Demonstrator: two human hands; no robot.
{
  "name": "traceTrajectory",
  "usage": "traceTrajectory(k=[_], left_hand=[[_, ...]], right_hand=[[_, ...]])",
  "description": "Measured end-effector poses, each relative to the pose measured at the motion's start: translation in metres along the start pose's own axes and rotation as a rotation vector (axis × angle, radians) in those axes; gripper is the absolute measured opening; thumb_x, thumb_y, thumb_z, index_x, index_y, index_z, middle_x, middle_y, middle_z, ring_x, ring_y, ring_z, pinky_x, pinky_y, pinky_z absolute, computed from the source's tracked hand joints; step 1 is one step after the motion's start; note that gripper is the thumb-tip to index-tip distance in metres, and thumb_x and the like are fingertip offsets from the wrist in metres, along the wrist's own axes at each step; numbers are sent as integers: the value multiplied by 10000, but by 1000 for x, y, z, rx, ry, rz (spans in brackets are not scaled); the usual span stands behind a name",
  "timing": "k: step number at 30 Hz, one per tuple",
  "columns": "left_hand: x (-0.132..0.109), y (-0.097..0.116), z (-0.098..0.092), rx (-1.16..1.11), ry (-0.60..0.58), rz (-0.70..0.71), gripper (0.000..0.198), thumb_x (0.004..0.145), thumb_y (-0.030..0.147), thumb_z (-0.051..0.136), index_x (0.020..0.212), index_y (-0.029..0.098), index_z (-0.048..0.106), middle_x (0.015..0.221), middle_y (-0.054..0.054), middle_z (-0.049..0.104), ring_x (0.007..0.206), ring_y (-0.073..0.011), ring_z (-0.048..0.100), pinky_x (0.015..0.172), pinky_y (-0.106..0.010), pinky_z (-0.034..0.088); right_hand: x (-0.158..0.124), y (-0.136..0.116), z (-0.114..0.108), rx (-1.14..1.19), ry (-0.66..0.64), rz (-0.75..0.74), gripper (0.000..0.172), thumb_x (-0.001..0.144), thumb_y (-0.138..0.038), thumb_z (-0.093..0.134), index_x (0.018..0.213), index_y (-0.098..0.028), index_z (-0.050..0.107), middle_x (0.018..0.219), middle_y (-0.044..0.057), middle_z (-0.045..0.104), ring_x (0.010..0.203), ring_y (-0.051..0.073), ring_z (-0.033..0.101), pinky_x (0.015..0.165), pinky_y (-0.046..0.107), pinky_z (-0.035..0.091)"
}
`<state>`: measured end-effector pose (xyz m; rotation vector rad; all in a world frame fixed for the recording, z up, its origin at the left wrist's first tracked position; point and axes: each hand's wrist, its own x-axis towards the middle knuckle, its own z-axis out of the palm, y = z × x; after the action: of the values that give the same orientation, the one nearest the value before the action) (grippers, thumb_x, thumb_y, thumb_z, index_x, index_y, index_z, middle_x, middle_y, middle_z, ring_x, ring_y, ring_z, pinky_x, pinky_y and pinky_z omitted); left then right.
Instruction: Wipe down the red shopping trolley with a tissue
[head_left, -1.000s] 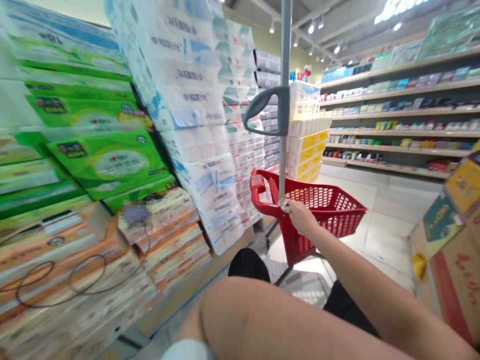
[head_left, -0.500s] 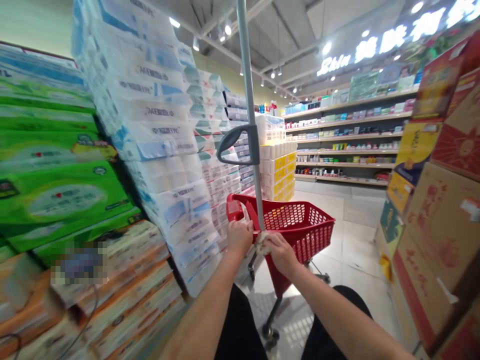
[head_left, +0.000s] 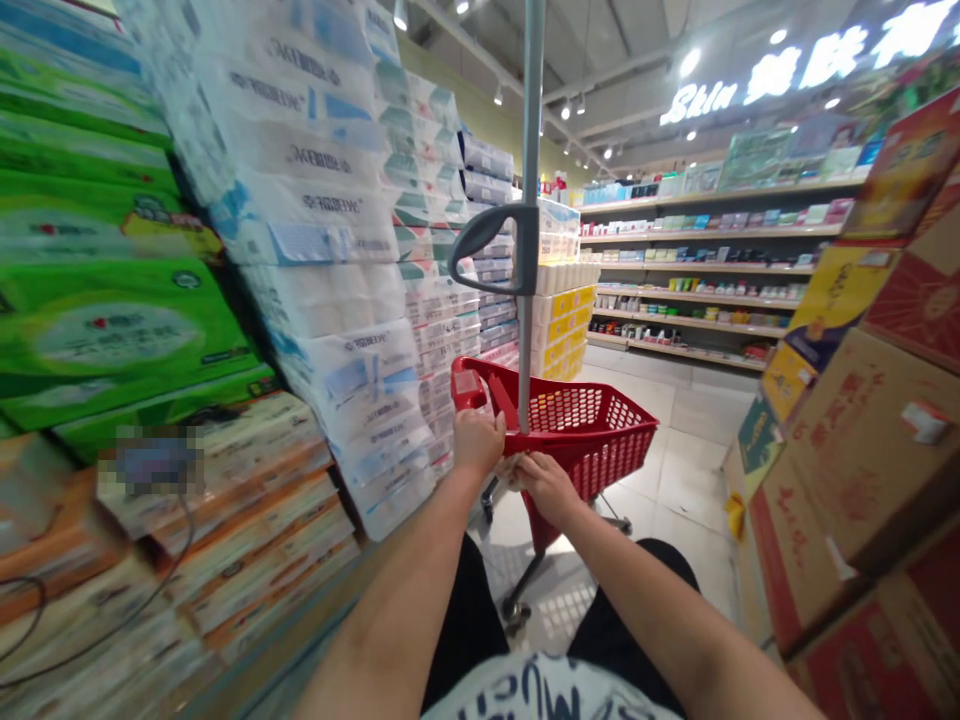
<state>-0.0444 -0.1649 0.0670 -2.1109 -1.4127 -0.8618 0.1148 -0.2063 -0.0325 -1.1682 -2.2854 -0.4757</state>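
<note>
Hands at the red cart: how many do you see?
2. The left hand is at the foot of the grey pole on the red cart; the right hand is beside it, holding a pale cloth. No others show.

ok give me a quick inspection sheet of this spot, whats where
surface: pale tiled floor, glossy.
job's things: red basket trolley with grey pole rising at its near end; pale cloth at the pole's foot.
clutter: yellow item on the floor by the cardboard boxes.
grippers: left hand curled at the trolley's near rim, grip hidden; right hand closed on the cloth.
cables: dark cable draped over orange packs, lower left.
surroundings: stacked tissue packs left, the boxes right, stocked shelves behind.
</note>
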Motion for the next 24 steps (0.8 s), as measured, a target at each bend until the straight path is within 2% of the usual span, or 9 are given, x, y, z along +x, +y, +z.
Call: traceTrajectory(k=[3, 9, 14, 18, 22, 24], left_hand=[[0, 0, 0, -16, 7, -14, 498, 963, 329, 359, 730, 110, 741, 704, -146, 697, 778, -251, 605, 830, -413, 343], [-3, -3, 3, -92, 75, -32, 481, 964, 316, 369, 702, 133, 728, 702, -127, 694, 778, -240, 602, 835, -409, 344], [-7, -2, 3, -114, 94, -29, 466, 960, 304, 373, 672, 161, 711, 702, -107, 690, 793, -235, 594, 833, -407, 349], [-8, -2, 4, -99, 102, -35, 455, 953, 288, 374, 675, 157, 710, 691, -110, 684, 790, -241, 591, 828, -413, 348], [-7, -4, 5, -97, 106, -19, 452, 952, 286, 379, 666, 159, 706, 679, -105, 681, 772, -234, 591, 826, -408, 347], [-6, -6, 6, -105, 111, -12, 457, 953, 284, 378, 660, 159, 706, 673, -105, 679, 765, -233, 591, 821, -409, 347]], right_hand=[[-7, -2, 5, -62, -115, -25, 202, 942, -189, 498, 957, -204, 699, 1038, 72, 663, 964, 232, 545, 826, 351, 442], [-2, 0, 4, -52, -28, -23, 266, 969, -217, 444, 1124, -232, 659, 1167, 75, 632, 1046, 240, 514, 915, 374, 410], [-17, 4, 14, -62, -163, -45, 178, 916, -181, 535, 945, -231, 703, 1046, 63, 666, 956, 229, 537, 822, 351, 443], [-21, 4, 18, -12, -74, -3, 191, 918, -184, 530, 997, -233, 696, 1087, 73, 657, 987, 230, 523, 846, 365, 450], [-21, 7, 15, 56, -114, 74, 209, 891, -149, 534, 904, -240, 721, 991, 62, 676, 934, 223, 543, 807, 352, 473], [-15, 12, 6, 157, -29, 144, 242, 880, -127, 516, 900, -247, 725, 994, 55, 678, 948, 216, 552, 822, 344, 483]])
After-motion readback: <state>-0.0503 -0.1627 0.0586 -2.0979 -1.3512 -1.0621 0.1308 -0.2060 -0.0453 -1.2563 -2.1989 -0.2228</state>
